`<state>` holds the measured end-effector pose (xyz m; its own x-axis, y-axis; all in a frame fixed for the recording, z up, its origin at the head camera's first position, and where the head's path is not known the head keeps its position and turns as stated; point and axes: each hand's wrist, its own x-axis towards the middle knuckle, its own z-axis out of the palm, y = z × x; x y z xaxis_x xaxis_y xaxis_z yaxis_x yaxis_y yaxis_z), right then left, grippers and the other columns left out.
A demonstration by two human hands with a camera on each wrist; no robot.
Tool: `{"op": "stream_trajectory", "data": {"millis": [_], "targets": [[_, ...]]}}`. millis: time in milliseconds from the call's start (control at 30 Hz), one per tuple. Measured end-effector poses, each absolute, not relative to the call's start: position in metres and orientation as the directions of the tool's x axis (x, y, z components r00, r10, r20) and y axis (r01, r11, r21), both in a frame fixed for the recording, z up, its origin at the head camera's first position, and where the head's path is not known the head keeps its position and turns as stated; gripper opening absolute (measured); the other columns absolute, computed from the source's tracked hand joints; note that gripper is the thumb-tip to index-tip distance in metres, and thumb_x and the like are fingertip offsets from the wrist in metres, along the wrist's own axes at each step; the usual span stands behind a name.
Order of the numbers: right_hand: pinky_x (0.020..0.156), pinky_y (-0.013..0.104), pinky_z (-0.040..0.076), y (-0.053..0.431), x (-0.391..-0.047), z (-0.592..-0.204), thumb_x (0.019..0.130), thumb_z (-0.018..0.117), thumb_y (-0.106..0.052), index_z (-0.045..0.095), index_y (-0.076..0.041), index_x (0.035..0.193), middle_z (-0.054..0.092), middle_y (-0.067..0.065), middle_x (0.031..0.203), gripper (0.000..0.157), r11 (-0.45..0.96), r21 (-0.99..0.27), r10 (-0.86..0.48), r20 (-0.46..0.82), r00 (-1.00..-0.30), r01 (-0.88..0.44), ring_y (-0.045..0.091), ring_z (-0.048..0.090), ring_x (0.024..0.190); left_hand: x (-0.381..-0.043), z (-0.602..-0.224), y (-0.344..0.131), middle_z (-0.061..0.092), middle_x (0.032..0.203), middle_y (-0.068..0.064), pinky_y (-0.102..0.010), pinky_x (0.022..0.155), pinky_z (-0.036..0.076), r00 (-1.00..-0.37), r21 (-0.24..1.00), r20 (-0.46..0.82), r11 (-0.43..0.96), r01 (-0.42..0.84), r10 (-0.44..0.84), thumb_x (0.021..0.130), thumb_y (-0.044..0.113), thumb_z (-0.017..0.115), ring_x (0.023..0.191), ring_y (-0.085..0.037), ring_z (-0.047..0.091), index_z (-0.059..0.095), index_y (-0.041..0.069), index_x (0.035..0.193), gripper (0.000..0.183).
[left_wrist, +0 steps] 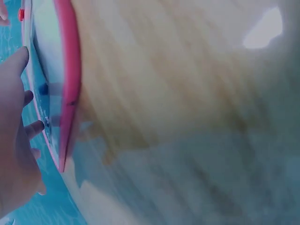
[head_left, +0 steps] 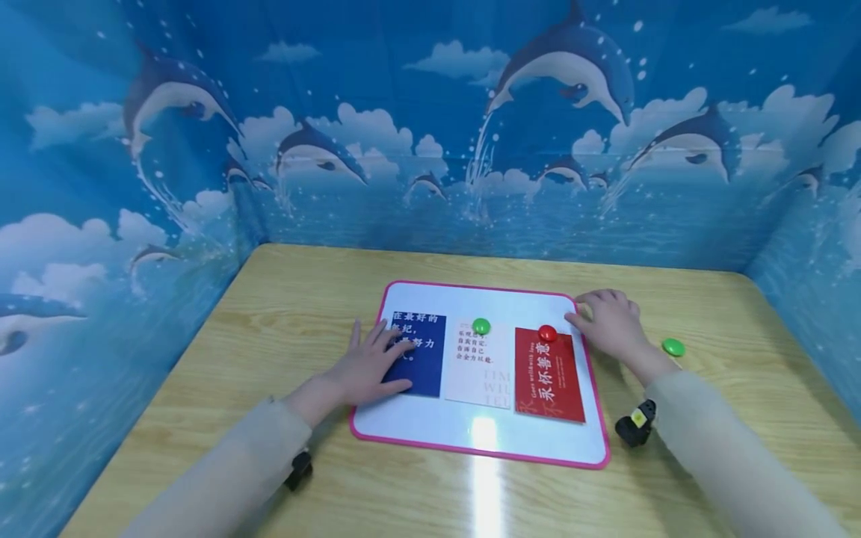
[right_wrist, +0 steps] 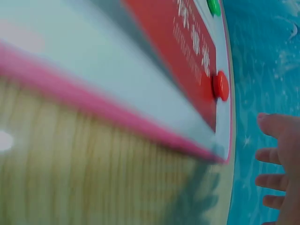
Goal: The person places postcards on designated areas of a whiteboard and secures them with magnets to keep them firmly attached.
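A whiteboard with a pink rim lies on the table, bearing a blue card, a white card and a red card. One round green magnet sits at the white card's top, and a red magnet at the red card's top edge. My left hand spreads its fingers over the blue card's left side, partly covering its print. At the board's far right corner is my right hand, its fingers loosely extended in the right wrist view. Neither hand grips anything.
Another green magnet lies on the wooden table, right of the right wrist. Black wrist devices show beneath both sleeves. A blue curtain with dolphins hangs behind the table and along both sides.
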<state>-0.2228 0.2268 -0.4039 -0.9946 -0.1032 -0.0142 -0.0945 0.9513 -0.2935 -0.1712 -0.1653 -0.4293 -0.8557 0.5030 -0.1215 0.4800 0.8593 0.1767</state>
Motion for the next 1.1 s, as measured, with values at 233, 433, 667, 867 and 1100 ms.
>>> {"op": "stream_trajectory", "data": {"millis": [233,433,667,867,1100], "targets": [[0.098,0.070,0.017,0.261,-0.217,-0.410,0.091,0.055,-0.035,0.050,0.006,0.126,0.038,0.034,0.134,0.055,0.957,-0.279,-0.075,0.013,-0.997,-0.075,0.055,0.025,0.125,-0.170,-0.432,-0.167,0.036,0.147,-0.014,-0.071,0.107,0.002,-0.855,0.182,-0.118,0.858,0.481,0.504,0.088,0.056,0.053,0.141,-0.043,0.017,0.043,0.022,0.140,0.063],[0.094,0.070,0.019,0.281,-0.212,-0.411,0.091,0.054,-0.039,0.049,0.007,0.125,0.036,0.037,0.132,0.057,0.965,-0.258,-0.048,0.004,-0.999,-0.048,0.059,0.024,0.121,-0.170,-0.432,-0.166,0.035,0.147,-0.014,-0.070,0.108,0.001,-0.856,0.189,-0.131,0.861,0.473,0.499,0.088,0.055,0.053,0.142,-0.043,0.015,0.043,0.023,0.140,0.063],[0.089,0.070,0.020,0.303,-0.205,-0.412,0.090,0.054,-0.044,0.047,0.008,0.126,0.033,0.039,0.131,0.064,0.967,-0.255,-0.008,-0.013,-1.000,-0.005,0.061,0.022,0.118,-0.170,-0.432,-0.165,0.035,0.147,-0.015,-0.070,0.107,0.000,-0.855,0.199,-0.130,0.858,0.473,0.501,0.088,0.054,0.053,0.142,-0.044,0.014,0.043,0.022,0.140,0.062],[0.088,0.070,0.020,0.321,-0.199,-0.413,0.088,0.058,-0.046,0.044,0.010,0.127,0.030,0.040,0.131,0.069,0.967,-0.252,0.026,-0.024,-0.999,0.031,0.062,0.019,0.118,-0.171,-0.434,-0.165,0.034,0.148,-0.015,-0.070,0.107,-0.001,-0.858,0.207,-0.135,0.860,0.466,0.496,0.088,0.053,0.054,0.142,-0.044,0.013,0.043,0.023,0.140,0.061],[0.087,0.071,0.019,0.337,-0.194,-0.418,0.086,0.059,-0.047,0.044,0.010,0.127,0.028,0.041,0.131,0.071,0.967,-0.244,0.060,-0.032,-0.998,0.066,0.063,0.018,0.118,-0.171,-0.432,-0.165,0.034,0.148,-0.015,-0.070,0.107,0.000,-0.856,0.204,-0.139,0.860,0.468,0.498,0.088,0.053,0.054,0.142,-0.044,0.014,0.043,0.022,0.140,0.061]]}}
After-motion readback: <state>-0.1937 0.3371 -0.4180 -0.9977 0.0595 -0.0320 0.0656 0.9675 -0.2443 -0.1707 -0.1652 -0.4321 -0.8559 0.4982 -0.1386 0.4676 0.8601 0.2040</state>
